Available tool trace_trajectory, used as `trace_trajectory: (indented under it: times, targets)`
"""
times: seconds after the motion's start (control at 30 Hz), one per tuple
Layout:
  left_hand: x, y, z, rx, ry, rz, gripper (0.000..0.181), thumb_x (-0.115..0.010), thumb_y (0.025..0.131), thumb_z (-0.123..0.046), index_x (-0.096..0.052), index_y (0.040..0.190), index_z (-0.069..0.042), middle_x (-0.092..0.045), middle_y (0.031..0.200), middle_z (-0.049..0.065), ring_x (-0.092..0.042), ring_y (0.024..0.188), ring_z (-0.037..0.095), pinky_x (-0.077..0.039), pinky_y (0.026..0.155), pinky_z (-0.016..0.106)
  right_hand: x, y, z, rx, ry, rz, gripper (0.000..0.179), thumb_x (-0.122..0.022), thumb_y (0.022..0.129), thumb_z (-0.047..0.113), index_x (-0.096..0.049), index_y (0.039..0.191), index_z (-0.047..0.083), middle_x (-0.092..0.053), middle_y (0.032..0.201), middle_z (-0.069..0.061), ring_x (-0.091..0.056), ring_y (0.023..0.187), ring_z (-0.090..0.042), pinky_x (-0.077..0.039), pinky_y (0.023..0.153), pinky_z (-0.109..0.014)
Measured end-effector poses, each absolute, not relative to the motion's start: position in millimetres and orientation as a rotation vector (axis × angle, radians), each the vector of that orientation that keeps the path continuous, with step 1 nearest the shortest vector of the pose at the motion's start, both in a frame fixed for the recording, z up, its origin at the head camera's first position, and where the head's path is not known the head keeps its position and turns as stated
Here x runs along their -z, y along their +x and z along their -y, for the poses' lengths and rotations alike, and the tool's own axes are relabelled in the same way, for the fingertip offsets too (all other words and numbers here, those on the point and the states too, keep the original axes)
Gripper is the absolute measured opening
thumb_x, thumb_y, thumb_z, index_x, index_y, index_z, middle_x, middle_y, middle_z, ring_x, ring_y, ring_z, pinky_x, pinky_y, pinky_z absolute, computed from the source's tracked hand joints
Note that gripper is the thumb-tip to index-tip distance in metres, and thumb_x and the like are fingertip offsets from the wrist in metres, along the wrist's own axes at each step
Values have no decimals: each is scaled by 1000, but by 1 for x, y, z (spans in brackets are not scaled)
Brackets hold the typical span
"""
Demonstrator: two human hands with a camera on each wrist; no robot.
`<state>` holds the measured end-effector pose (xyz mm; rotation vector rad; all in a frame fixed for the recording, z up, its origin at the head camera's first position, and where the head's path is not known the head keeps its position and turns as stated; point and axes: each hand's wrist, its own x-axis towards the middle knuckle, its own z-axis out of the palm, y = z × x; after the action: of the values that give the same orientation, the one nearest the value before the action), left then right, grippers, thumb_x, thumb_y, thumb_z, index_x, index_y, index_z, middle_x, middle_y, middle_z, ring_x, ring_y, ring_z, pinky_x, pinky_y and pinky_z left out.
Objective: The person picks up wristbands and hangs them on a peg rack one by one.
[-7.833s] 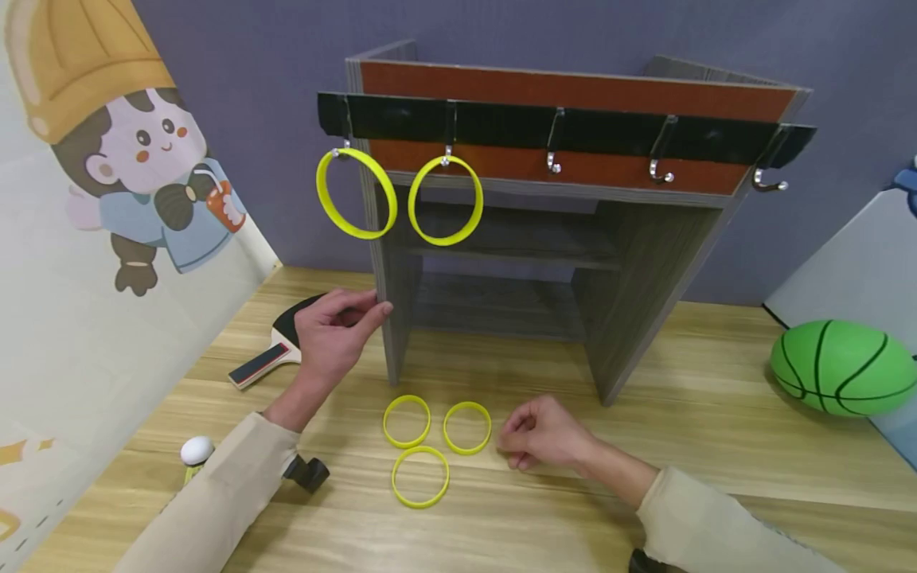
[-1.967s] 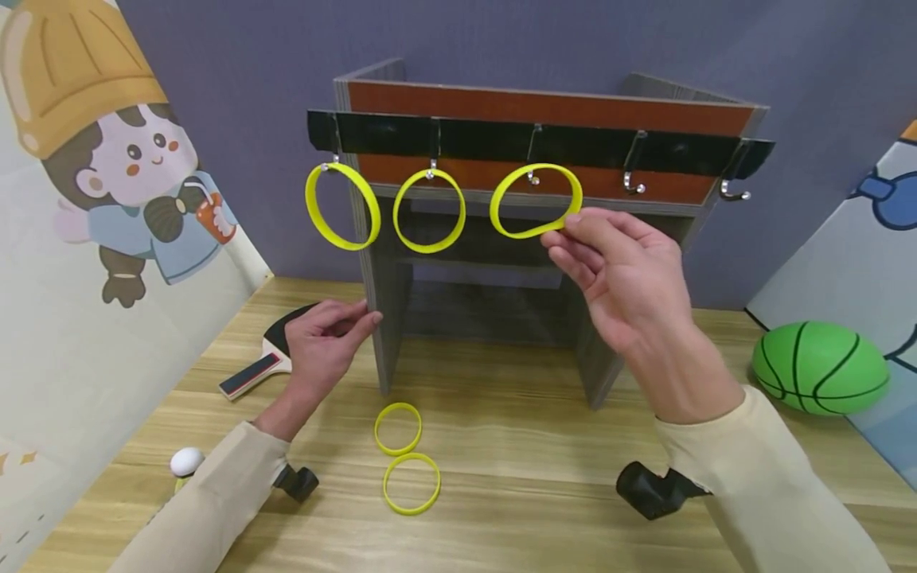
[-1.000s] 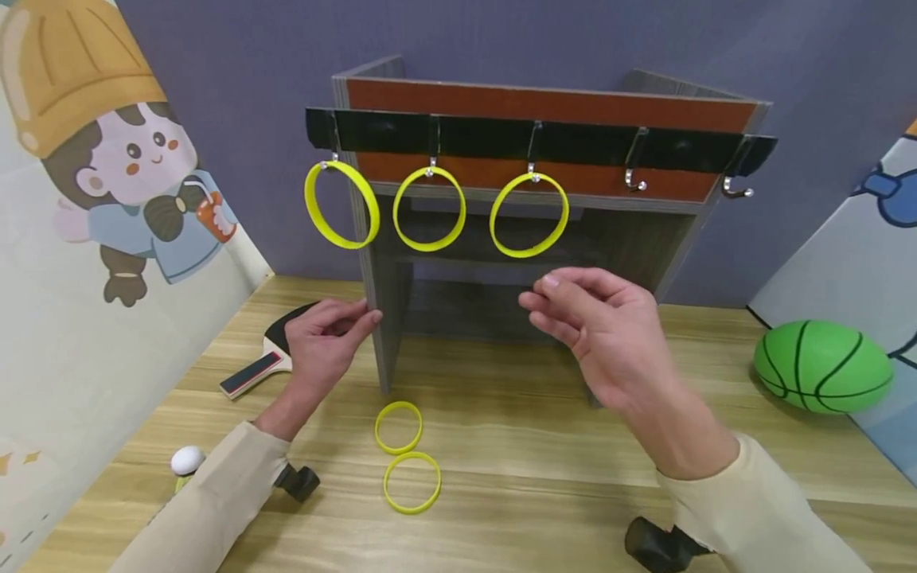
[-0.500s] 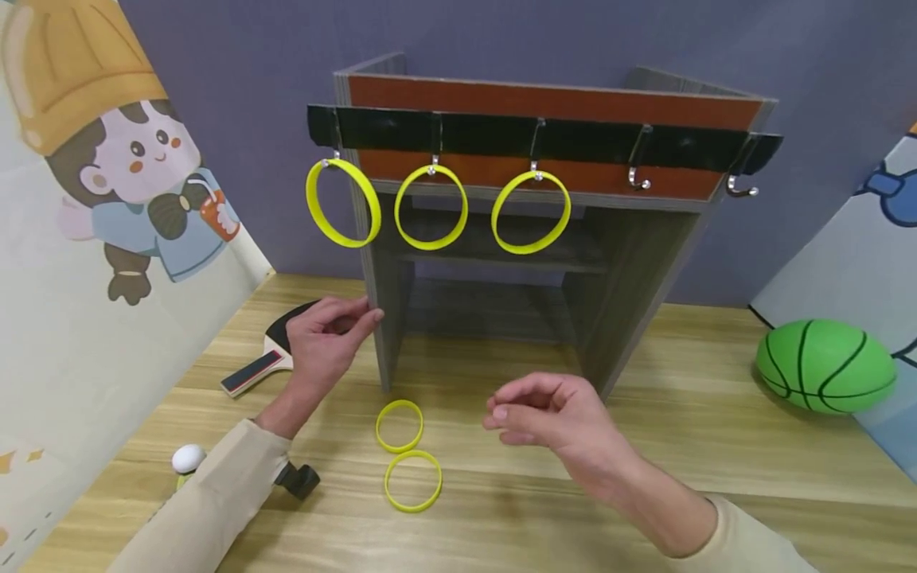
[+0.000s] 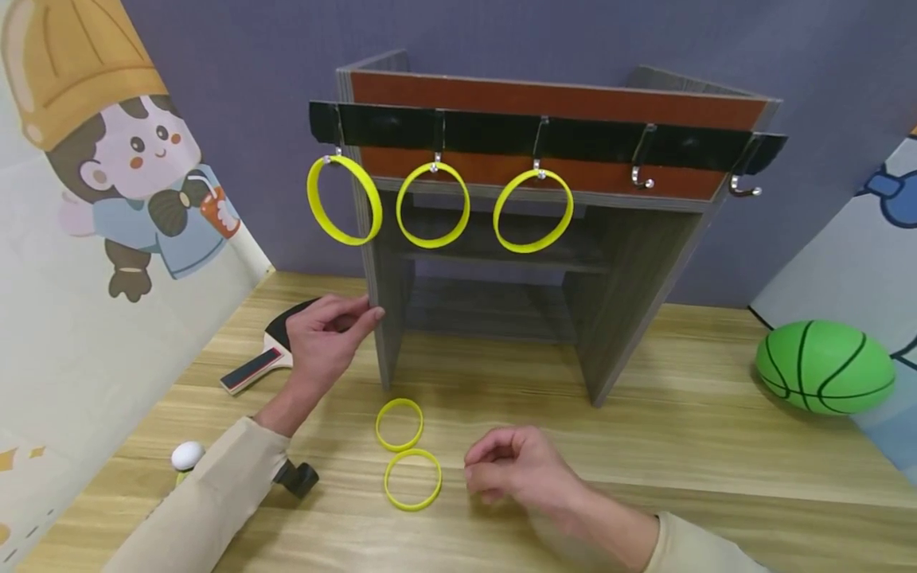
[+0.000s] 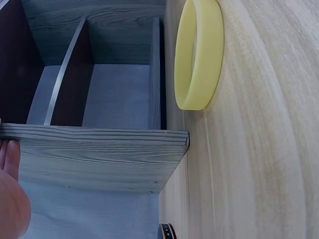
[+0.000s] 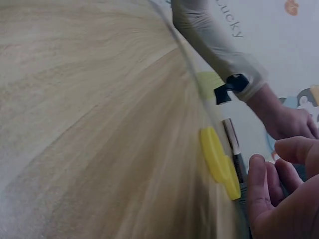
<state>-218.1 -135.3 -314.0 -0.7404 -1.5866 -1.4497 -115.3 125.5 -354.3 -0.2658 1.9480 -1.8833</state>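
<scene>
In the head view my left hand [image 5: 324, 334] pinches the front edge of the left side panel of a grey wooden shelf [image 5: 630, 278]. My right hand [image 5: 526, 469], fingers loosely bent and holding nothing, hovers low over the table just right of a yellow ring [image 5: 414, 508]. A second yellow ring [image 5: 399, 401] lies behind that one, almost touching it. Three more hang from the black hook rail [image 5: 487, 131]: a left ring [image 5: 351, 240], a middle ring [image 5: 433, 244] and a right ring [image 5: 530, 249]. The two right-hand hooks, including the silver end hook [image 5: 745, 191], are bare.
A table tennis bat [image 5: 252, 371] lies behind the left hand. A white rounded thing [image 5: 188, 455] with a yellow-green part is partly hidden by the left sleeve. A green ball [image 5: 824, 366] sits far right. Walls stand behind and at the left.
A yellow ring went from the table onto the third hook. My right hand let go of it and came down to the table near the remaining two rings. The left hand stayed on the shelf.
</scene>
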Motion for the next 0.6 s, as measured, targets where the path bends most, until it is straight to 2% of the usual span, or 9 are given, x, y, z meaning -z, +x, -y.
trace_trajectory:
  times: [0.6]
  targets:
    - [314,-219,135,1468,-751,1565,23,-70,62,28,-68,83,18,-62,69,25,-63,61,10,-51,56,17,384,-138,-95,1738,-296,-2133,17,-76,74,1,-65,85,-4,-60,71,-8,-60,58,-18,-55,54,-33]
